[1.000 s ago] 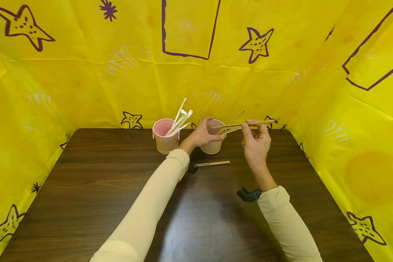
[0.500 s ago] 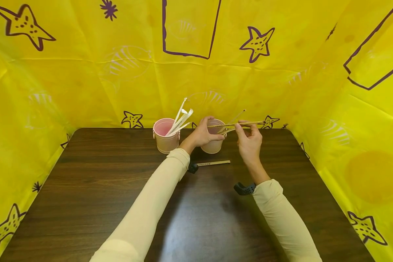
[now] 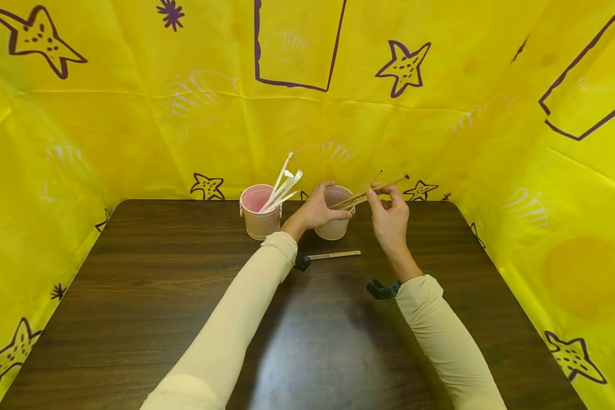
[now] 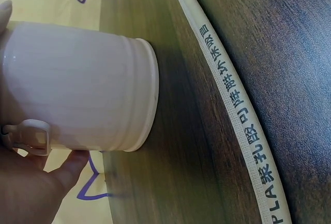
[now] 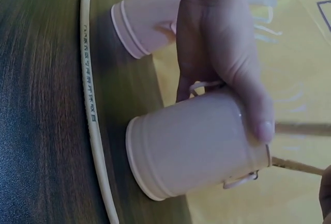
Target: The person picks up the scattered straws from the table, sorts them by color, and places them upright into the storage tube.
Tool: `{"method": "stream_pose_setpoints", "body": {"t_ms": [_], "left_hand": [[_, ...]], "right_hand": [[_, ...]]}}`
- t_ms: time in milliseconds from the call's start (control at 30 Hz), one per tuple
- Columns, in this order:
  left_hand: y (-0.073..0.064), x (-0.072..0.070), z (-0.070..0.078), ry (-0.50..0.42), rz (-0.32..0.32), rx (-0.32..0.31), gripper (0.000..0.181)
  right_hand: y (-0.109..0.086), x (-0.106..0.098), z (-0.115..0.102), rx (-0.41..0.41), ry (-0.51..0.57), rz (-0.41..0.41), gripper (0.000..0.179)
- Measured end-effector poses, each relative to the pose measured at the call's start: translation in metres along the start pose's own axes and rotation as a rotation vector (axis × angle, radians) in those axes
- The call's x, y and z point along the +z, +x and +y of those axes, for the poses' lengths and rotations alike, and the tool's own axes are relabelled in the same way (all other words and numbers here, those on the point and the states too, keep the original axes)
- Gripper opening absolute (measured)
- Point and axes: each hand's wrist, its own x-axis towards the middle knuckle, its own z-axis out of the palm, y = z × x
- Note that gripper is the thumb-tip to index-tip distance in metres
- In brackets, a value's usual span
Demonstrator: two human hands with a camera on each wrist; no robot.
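My left hand [image 3: 315,209] grips the right-hand small pink bucket [image 3: 332,230] round its rim, thumb on the near side. Between the thumb and fingers of my right hand [image 3: 391,221] is a paper-wrapped drinking straw [image 3: 397,180], slanted with its dark-tipped end up and its lower end over the bucket mouth. Another thin straw [image 3: 374,177] leans out of the same bucket behind it. In the right wrist view only a fingertip edge of the right hand [image 5: 326,195] shows. A wrapped straw [image 4: 227,84] printed with dark characters lies on the table in front of the bucket.
A second pink bucket [image 3: 260,226] stands to the left, with several white-wrapped straws [image 3: 283,191] leaning right out of it. The dark wooden table [image 3: 148,285] ends behind the buckets at a yellow patterned cloth [image 3: 133,131].
My right hand has moved left towards the bucket, and its straw has tipped from nearly level to slanting down into the bucket mouth. My left hand keeps its place on the bucket.
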Motion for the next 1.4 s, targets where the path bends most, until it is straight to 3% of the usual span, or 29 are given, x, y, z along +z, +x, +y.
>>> {"method": "stream_pose_setpoints", "body": {"t_ms": [233, 467, 833, 1133, 1400], "left_hand": [[-0.002, 0.000, 0.001, -0.011, 0.006, 0.003, 0.099], [-0.001, 0.001, 0.003, -0.013, 0.007, 0.005, 0.099], [0.000, 0.001, 0.002, -0.004, 0.001, -0.003, 0.100], [-0.001, 0.001, 0.000, 0.005, 0.009, -0.003, 0.100], [-0.002, 0.001, -0.001, 0.022, 0.004, -0.002, 0.100]], "right_hand": [[0.002, -0.002, 0.013, 0.039, 0.086, -0.030, 0.030], [-0.001, -0.007, 0.021, 0.016, 0.154, 0.012, 0.035], [-0.042, -0.012, 0.025, 0.054, 0.141, 0.038, 0.037], [-0.078, -0.003, 0.043, 0.102, -0.023, -0.170, 0.025], [-0.101, 0.010, 0.052, 0.183, -0.233, -0.401, 0.030]]}}
